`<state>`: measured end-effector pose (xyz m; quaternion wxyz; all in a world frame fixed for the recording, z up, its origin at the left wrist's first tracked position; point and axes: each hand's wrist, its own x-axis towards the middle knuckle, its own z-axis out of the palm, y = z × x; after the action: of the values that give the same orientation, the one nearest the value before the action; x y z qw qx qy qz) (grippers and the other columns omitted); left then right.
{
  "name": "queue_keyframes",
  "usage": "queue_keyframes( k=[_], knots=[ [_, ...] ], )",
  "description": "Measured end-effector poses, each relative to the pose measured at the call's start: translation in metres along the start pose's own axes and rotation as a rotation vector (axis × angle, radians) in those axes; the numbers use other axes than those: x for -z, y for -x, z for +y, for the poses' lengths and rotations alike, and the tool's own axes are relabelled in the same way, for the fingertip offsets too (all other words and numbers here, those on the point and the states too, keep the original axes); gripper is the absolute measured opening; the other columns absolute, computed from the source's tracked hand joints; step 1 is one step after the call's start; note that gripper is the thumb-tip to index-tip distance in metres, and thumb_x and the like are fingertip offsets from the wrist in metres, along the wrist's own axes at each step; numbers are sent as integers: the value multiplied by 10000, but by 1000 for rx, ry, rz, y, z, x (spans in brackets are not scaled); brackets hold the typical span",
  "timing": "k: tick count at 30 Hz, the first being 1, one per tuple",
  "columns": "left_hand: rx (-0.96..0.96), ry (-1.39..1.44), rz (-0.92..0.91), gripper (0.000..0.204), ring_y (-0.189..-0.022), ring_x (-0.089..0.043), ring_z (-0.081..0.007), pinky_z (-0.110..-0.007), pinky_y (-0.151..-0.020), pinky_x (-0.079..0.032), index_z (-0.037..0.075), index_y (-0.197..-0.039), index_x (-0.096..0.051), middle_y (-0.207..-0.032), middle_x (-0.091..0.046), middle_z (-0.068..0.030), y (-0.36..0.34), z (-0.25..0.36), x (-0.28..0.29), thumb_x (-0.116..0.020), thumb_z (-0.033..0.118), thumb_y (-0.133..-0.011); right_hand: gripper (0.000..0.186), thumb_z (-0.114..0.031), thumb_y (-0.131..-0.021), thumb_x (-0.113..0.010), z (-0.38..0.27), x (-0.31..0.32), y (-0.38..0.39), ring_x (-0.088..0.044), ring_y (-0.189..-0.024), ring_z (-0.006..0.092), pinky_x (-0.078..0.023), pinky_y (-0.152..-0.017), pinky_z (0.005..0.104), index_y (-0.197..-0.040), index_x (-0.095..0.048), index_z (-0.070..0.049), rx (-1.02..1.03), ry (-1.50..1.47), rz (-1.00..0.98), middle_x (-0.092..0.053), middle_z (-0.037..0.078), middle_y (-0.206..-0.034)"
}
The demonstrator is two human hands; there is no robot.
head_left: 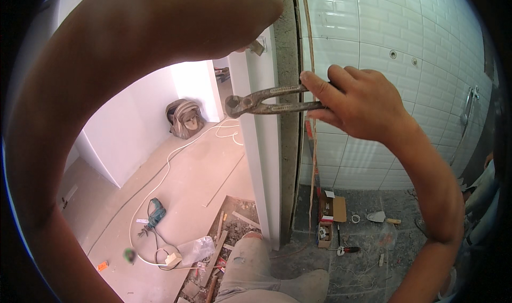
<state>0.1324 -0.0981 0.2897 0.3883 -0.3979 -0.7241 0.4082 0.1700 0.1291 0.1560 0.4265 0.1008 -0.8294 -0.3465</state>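
My right hand (368, 100) grips the handles of worn metal pincers (261, 100). The tool lies level across a white door frame (261, 153), its rounded head pointing left and its handles slightly spread. High up, my left hand (258, 9) reaches over to the same frame; its fingers are mostly hidden. Beside its fingertips a small beige piece (257, 48) shows against the frame, and I cannot tell whether the hand holds it. A long thin wooden strip (312, 159) runs upright past my right hand, next to the bare wall edge (288, 121).
On the left floor are a power drill (156, 212), a white cable (166, 169) and a backpack (185, 119). Rubble and wood pieces (216, 257) lie by my legs. To the right, an opened cardboard box (332, 209) and a trowel (377, 216) sit below the tiled wall (368, 116).
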Motion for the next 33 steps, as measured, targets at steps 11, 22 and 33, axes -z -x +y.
queue_keyframes(
  k=[11, 22, 33],
  knots=[
    [-13, 14, -17, 274, -670, -722, -153, -318, -528, -574, 68, -803, -738, -751, -744, -64, 1, -4, -3, -605, 190, -1010, 510, -507, -996, -573, 14, -12, 1, -633, -673, 207, -531, -574, 362, -1319, -587, -113, -133, 48, -62, -584, 59, -831],
    [17, 17, -127, 233, -730, -751, -196, -345, -577, -603, 82, -827, -748, -791, -756, -75, 1, 8, 9, -618, 189, -988, 548, -492, -951, -638, 13, -14, 4, -594, -678, 191, -498, -567, 344, -1344, -592, -112, -174, 141, 45, -553, 47, -829],
    [51, -90, -129, 224, -701, -734, -163, -309, -557, -598, 90, -837, -750, -757, -742, -60, 2, 16, 15, -630, 199, -990, 498, -533, -1001, -552, 13, -12, 6, -672, -681, 233, -560, -542, 365, -1292, -567, -130, -222, 65, -27, -613, 77, -827]
  ],
)
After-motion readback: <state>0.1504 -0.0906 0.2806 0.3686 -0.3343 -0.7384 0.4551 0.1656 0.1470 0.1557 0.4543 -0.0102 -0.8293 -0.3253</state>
